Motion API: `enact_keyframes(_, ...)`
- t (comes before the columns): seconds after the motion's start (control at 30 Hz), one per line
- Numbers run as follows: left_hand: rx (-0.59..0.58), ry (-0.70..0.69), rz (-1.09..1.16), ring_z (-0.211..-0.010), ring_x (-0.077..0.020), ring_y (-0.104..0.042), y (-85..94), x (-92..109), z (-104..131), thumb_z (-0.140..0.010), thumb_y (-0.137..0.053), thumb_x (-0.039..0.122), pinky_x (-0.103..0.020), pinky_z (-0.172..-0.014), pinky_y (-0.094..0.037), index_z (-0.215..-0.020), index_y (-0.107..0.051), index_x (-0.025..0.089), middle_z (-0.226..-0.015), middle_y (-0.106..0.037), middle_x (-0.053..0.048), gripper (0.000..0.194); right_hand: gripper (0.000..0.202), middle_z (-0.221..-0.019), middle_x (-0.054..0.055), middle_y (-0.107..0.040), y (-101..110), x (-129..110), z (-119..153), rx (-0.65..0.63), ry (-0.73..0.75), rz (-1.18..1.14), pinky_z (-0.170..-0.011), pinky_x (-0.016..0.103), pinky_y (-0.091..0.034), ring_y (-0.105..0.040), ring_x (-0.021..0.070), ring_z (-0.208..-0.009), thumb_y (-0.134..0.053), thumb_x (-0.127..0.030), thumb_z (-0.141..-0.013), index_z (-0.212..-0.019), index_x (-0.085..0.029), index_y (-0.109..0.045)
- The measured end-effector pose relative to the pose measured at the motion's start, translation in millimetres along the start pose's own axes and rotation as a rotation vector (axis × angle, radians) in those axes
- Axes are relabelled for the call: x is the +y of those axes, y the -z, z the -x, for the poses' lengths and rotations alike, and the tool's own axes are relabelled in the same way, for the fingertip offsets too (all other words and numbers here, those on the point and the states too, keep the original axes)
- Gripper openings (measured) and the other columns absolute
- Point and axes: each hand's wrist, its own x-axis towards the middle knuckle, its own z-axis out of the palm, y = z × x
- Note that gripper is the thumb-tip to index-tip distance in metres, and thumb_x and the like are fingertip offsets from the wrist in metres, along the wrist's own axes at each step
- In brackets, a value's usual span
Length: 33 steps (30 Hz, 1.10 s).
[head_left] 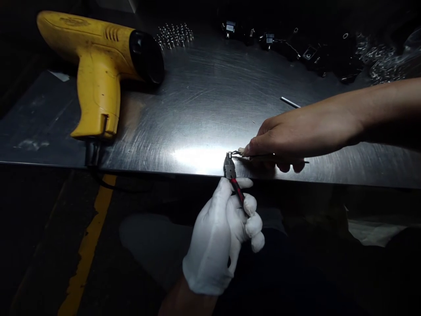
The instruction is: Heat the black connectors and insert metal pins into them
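My left hand [223,228], in a white glove, is closed round the red and black handles of small pliers [230,169]. The pliers point away from me over the table's front edge, and a small metal piece [229,155] sits at their jaw tips. Just right of the jaws, my bare right hand [286,138] pinches a thin dark wire [236,152] between thumb and finger. The wire's end meets the metal piece. A thin dark strand also sticks out to the right below the right hand's fingers.
The metal table [197,105] holds a yellow heat gun [98,61] at the left. Small metal cylinders [174,36] stand at the back. Dark parts with wires [309,53] and shiny metal pieces [381,61] lie back right. A thin white-tipped rod [289,102] lies behind my right hand.
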Motion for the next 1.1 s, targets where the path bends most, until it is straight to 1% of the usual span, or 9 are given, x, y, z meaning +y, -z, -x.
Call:
enact_keyframes(0.23,-0.031,-0.002,0.007,-0.059,-0.0097,-0.047,3.9,-0.1,1.6,-0.096,-0.046,0.057,-0.027,-0.051,-0.043,-0.121,-0.062,0.025,-0.082,-0.051,0.0,0.044,0.051,-0.077,0.003,-0.073,-1.2,3.3,-3.7,0.004,-0.012,-0.063,-0.053,0.022,-0.048,-0.064,0.0131,-0.062,-0.031,-0.046,-0.096,-0.074,-0.021,-0.07)
enact_keyframes(0.37,-0.018,0.03,0.016,-0.06,-0.0102,-0.047,5.9,-1.2,0.6,-0.097,-0.048,0.053,-0.026,-0.05,-0.042,-0.122,-0.062,0.027,-0.083,-0.051,0.0,0.038,0.042,-0.079,0.002,-0.073,3.6,6.0,-11.0,-0.052,-0.047,-0.059,-0.049,0.021,-0.049,-0.066,0.0154,-0.064,-0.04,-0.046,-0.094,-0.07,-0.023,-0.067)
enact_keyframes(0.57,-0.049,0.028,0.043,-0.062,-0.0109,-0.047,9.6,-4.3,-1.6,-0.097,-0.047,0.054,-0.026,-0.051,-0.041,-0.12,-0.062,0.026,-0.084,-0.05,0.0,0.039,0.043,-0.089,0.006,-0.073,13.1,5.9,-16.1,-0.189,-0.045,-0.053,-0.054,0.025,-0.055,-0.067,0.0174,-0.067,-0.041,-0.048,-0.096,-0.074,-0.022,-0.068)
enact_keyframes(0.83,-0.054,0.022,0.036,-0.062,-0.011,-0.046,10.3,-3.8,-1.6,-0.097,-0.045,0.055,-0.028,-0.052,-0.041,-0.123,-0.062,0.027,-0.084,-0.051,-0.001,0.042,0.044,-0.085,0.006,-0.072,11.1,9.4,-15.1,-0.161,-0.037,-0.093,-0.057,0.027,-0.056,-0.067,0.0182,-0.069,-0.039,-0.048,-0.095,-0.078,-0.022,-0.071)
enact_keyframes(0.97,-0.04,0.036,0.023,-0.061,-0.0112,-0.047,10.1,-2.9,-1.3,-0.097,-0.047,0.055,-0.028,-0.051,-0.041,-0.123,-0.062,0.028,-0.084,-0.051,0.0,0.04,0.043,-0.084,0.006,-0.072,10.8,9.2,-14.7,-0.159,-0.041,-0.095,-0.057,0.025,-0.055,-0.067,0.0172,-0.068,-0.039,-0.048,-0.095,-0.081,-0.023,-0.071)
enact_keyframes(1.1,-0.047,0.029,0.022,-0.062,-0.0111,-0.047,10.7,-3.4,-1.4,-0.096,-0.047,0.055,-0.027,-0.051,-0.041,-0.121,-0.063,0.027,-0.085,-0.051,-0.001,0.041,0.041,-0.084,0.005,-0.072,10.0,7.3,-13.3,-0.153,-0.043,-0.098,-0.057,0.024,-0.054,-0.067,0.0161,-0.068,-0.04,-0.045,-0.095,-0.081,-0.023,-0.071)
